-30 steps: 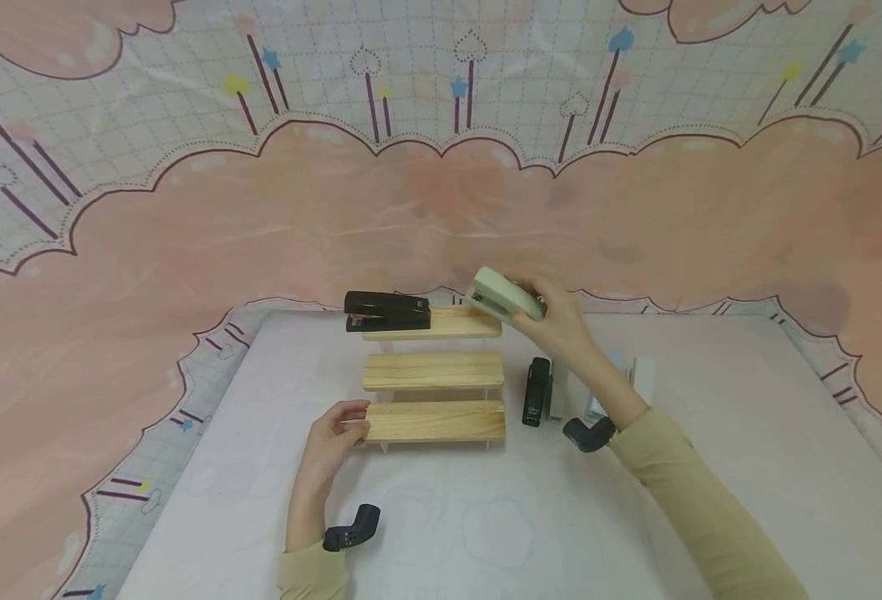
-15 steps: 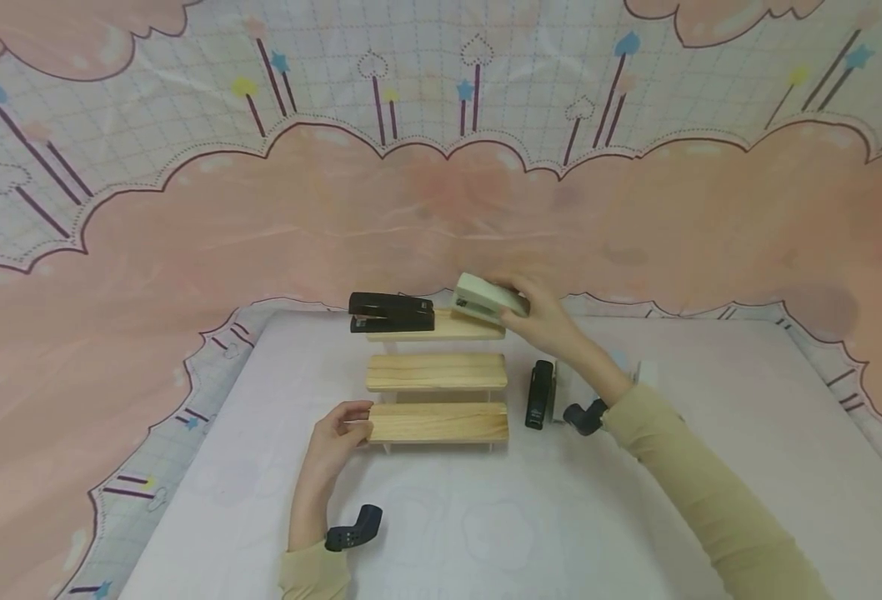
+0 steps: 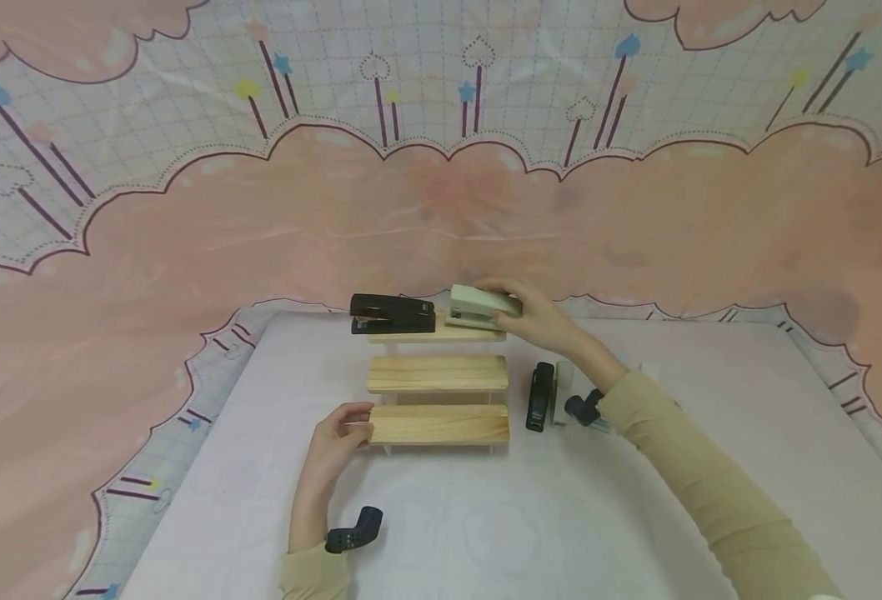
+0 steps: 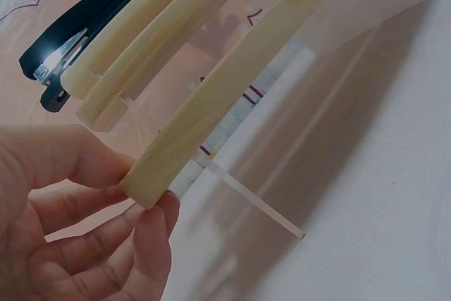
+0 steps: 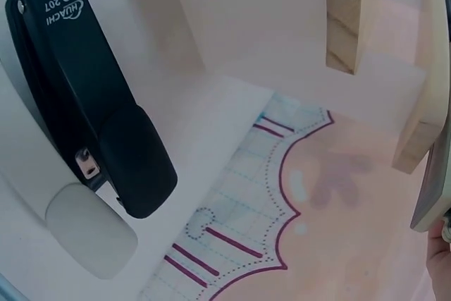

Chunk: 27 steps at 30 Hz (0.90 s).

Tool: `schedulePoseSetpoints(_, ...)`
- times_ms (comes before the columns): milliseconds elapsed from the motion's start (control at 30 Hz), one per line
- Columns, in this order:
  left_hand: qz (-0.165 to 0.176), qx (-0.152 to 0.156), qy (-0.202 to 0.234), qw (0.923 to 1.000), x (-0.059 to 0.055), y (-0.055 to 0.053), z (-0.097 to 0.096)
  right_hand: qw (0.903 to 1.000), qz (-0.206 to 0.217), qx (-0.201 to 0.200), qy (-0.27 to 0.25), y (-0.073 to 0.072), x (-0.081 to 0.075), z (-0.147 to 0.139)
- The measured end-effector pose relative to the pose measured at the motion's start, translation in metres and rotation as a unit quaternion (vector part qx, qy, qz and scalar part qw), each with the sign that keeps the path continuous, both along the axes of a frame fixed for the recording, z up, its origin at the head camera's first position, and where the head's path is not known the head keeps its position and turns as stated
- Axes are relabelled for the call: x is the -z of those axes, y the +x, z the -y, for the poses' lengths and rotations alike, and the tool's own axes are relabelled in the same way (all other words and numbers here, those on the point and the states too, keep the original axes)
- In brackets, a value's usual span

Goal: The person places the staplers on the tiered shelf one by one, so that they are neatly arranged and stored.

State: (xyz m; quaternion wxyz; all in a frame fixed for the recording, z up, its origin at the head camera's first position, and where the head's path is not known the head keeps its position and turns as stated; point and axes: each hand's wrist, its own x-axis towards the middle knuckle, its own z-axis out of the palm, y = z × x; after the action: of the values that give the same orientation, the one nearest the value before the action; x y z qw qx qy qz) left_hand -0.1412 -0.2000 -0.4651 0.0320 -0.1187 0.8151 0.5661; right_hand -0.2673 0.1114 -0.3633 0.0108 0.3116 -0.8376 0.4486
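A three-tier wooden shelf (image 3: 441,427) stands on the table. My left hand (image 3: 334,442) pinches the left end of its lowest board (image 4: 211,111) between thumb and fingers. My right hand (image 3: 537,323) grips the back of a pale green stapler (image 3: 474,302), which sits along the right part of the top board. A black stapler (image 3: 392,315) lies on that same board, to the left and a small gap apart. In the right wrist view only a bit of the right hand (image 5: 440,266) shows at the edge, and the held stapler is mostly cut off.
Right of the shelf, a smaller black stapler (image 5: 106,96) stands beside a pale grey-white stapler (image 5: 91,230) on the white table (image 3: 441,533). Further right, a white item (image 3: 648,371) and a light blue one are partly hidden by the right forearm. A patterned cloth (image 3: 441,208) hangs behind.
My right hand has carried the pale green stapler left and down, from tilted above the top board's right end to nearly level on it. The left hand keeps its hold on the lowest board.
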Motion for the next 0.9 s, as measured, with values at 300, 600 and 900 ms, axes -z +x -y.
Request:
schedulePoseSetpoints(300, -0.004, 0.001, 0.012, 0.9999, 0.0012, 0.0004, 0.0012, 0.9995, 0.020, -0.022, 0.014, 0.0000, -0.0041, 0.0058)
schedulePoseSetpoints(600, -0.003, -0.001, 0.015, 0.9999, 0.0019, -0.0008, 0.0009, 0.9987, 0.010, -0.045, 0.019, -0.0037, -0.0035, 0.0080)
schedulePoseSetpoints(900, -0.003, -0.006, 0.012, 0.9999, 0.0018, -0.0014, -0.0007, 0.9982, 0.018, -0.054, 0.016, -0.0026, -0.0079, 0.0092)
